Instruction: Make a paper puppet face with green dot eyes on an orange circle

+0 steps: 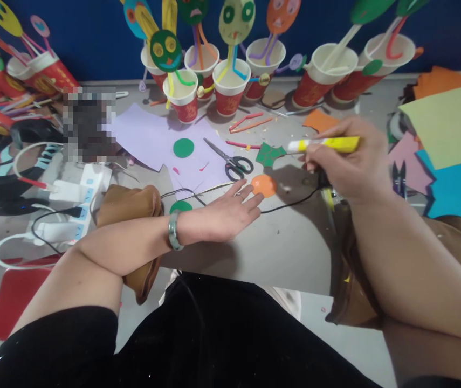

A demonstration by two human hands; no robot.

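My right hand (pixel 355 161) grips a yellow and white glue gun (pixel 327 144), its tip pointing left at a green dotted paper piece (pixel 270 155). A black cord runs across the table to just below this hand. Fingers spread, my left hand (pixel 232 213) rests with its fingertips at the edge of an orange paper disc (pixel 265 185). Black-handled scissors (pixel 232 161) lie beyond it, partly over purple paper (pixel 149 137). One green disc (pixel 184 147) is on that paper; another green disc (pixel 180 207) lies near my left wrist.
Red and white paper cups (pixel 230 86) with pipe-cleaner figures line the back. Coloured paper sheets (pixel 444 129) are stacked at the right, with black pliers-like handles (pixel 399 180) nearby. A power strip (pixel 88 199) with plugs and cables sits at the left. Pipe-cleaner pieces (pixel 250 124) lie behind the scissors.
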